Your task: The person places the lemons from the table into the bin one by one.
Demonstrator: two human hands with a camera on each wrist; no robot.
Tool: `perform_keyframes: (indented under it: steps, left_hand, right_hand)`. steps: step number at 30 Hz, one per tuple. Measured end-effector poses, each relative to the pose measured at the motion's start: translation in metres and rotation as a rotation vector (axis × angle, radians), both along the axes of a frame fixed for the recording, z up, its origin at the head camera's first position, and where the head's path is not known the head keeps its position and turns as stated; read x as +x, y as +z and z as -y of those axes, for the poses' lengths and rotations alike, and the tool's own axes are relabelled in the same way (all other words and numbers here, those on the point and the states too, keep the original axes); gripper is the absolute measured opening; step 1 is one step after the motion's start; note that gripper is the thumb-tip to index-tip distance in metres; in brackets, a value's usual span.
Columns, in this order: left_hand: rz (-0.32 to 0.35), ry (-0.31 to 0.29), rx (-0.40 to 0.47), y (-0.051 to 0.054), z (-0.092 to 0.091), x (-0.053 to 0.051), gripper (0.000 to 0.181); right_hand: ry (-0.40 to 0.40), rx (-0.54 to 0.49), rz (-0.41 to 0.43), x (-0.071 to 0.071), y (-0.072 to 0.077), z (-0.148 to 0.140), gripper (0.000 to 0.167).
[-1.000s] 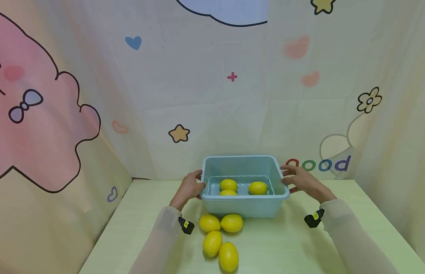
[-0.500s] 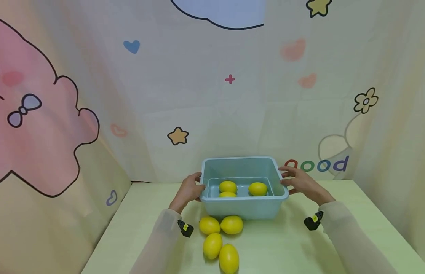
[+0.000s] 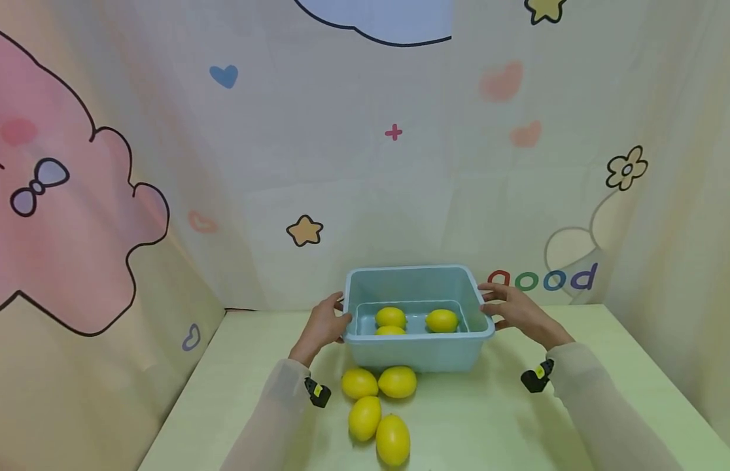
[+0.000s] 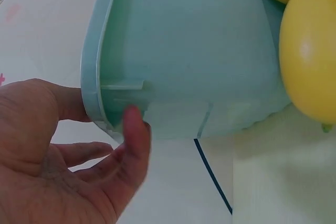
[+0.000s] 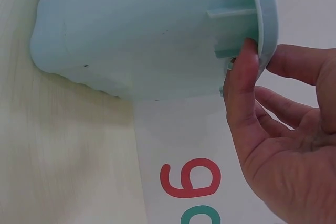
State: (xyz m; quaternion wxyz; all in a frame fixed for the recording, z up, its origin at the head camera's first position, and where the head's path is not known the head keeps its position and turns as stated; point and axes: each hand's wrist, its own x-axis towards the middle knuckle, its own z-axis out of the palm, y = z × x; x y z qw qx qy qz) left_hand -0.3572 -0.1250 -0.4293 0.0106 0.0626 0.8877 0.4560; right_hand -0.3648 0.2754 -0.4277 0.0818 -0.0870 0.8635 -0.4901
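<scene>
Near the table's back stands a pale blue plastic basin (image 3: pixel 415 354), with three yellow lemons (image 3: pixel 442 321) visible inside it. My left hand (image 3: pixel 321 326) holds the left end of its rim, and in the left wrist view a finger (image 4: pixel 137 135) hooks under the lip. At the opposite end my right hand (image 3: pixel 522 316) grips the rim; the right wrist view has one finger (image 5: pixel 244 77) beneath the lip and another against its outer edge. Several more lemons (image 3: pixel 365 418) lie grouped on the table, just in front of the basin and toward its left.
A pale green table (image 3: pixel 471 425) bears everything. Directly behind the basin hangs a light printed curtain (image 3: pixel 341 163), which also runs along both sides. Each wrist carries a small black camera, such as the left one (image 3: pixel 318 392).
Basin, lemons and both hands keep their places relative to the table. Only the head view has shifted slightly.
</scene>
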Motion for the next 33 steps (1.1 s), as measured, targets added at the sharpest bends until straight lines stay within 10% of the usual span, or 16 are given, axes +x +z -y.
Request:
perform_keyframes:
  steps: [13,33]
  left_hand:
    - [-0.100,0.038,-0.038,0.010,0.003,0.006,0.059]
    - [-0.351,-0.031,-0.136,0.016,-0.007,0.052,0.051]
  right_hand:
    - [-0.005,-0.029,0.025,-0.003,0.000,-0.002,0.067]
    - [0.001,-0.056,0.040,-0.004,-0.003,-0.002,0.068]
